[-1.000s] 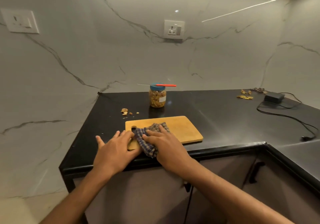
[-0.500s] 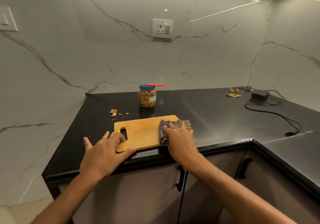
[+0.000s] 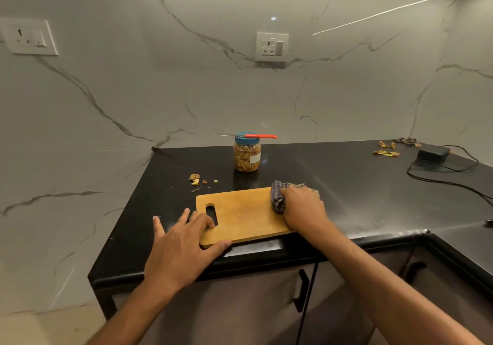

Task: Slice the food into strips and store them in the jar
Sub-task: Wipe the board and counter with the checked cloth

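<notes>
The left hand [image 3: 177, 248] lies flat, fingers straight, on one board [image 3: 240, 215] at the table [image 3: 346, 184] edge. The right hand [image 3: 302, 207] grips one cloth [image 3: 277, 196], hiding most of it. Beyond stands one lidded jar [image 3: 246, 155], strips inside, one knife [image 3: 250, 136] across it.

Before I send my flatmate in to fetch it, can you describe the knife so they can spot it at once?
Look at the black countertop, behind the wooden cutting board. A clear jar of sliced food with a blue lid stands near the marble wall, and the knife lies flat across that lid. It is the only thing with a red handle and a thin steel blade.
</notes>
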